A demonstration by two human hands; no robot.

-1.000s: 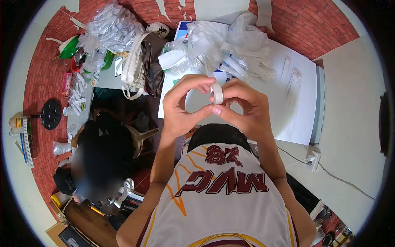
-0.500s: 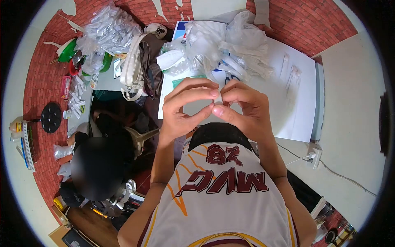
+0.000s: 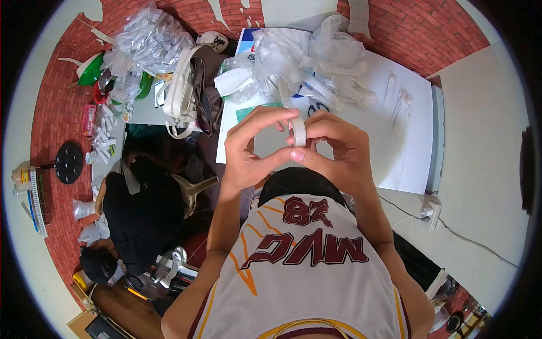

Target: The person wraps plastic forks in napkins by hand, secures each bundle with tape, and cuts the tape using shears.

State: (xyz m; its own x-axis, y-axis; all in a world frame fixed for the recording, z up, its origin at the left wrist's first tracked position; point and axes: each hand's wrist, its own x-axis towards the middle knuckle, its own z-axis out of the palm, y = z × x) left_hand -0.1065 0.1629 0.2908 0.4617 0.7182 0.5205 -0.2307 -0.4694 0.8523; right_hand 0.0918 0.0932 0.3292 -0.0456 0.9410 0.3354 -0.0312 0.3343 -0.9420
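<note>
A narrow roll of whitish tape stands nearly edge-on between my two hands, above the near side of the white table. My left hand is curled, with its index fingertip at the roll's upper edge and its thumb low beside it. My right hand grips the roll from the other side, thumb below and bent fingers behind it. Just beyond the hands lie dark scissors handles and a green flat piece, partly covered by my left hand.
Clear plastic bags are heaped on the back of the white table. A brown bag and a white bag stand to the left. A person in black bends low at the left, near a beige chair. A cord and plug are at the right.
The roll of tape has turned and risen into view between my fingers, and my fingers have spread a little around it. Both hands stay in nearly the same place.
</note>
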